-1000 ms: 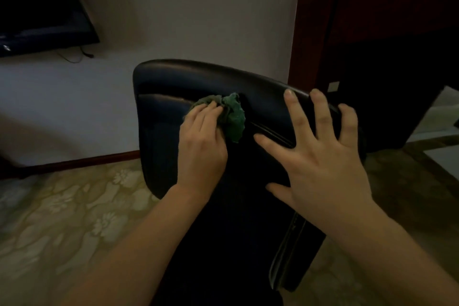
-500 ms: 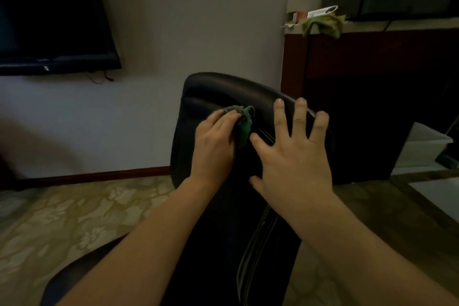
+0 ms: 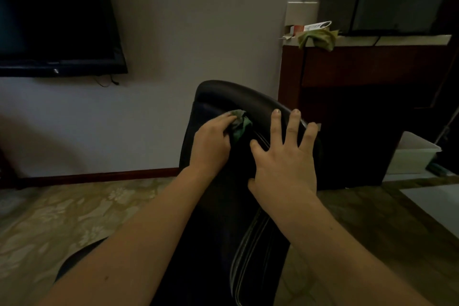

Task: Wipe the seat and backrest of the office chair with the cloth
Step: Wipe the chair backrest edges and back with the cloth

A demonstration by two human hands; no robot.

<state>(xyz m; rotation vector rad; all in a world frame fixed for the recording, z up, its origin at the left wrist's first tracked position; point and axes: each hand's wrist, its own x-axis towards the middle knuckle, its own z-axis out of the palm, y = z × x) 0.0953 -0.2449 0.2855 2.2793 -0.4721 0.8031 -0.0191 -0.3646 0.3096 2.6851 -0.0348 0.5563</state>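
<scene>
left hand (image 3: 211, 143) covering more of the cloth (image 3: 240, 125); right hand (image 3: 285, 156) slid nearer it, backrest (image 3: 218, 92) seen narrower

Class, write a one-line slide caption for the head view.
Left hand presses a green cloth to the black chair backrest; right hand rests flat beside it.

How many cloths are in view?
2. A green cloth in the left hand, on the chair backrest; a yellow-green cloth on the ledge at right. Others may be hidden.

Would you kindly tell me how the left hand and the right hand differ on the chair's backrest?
The left hand holds the green cloth; the right hand holds nothing. The left hand's fingers lie together; the right hand's are spread wide. Both rest on the backrest.
</scene>
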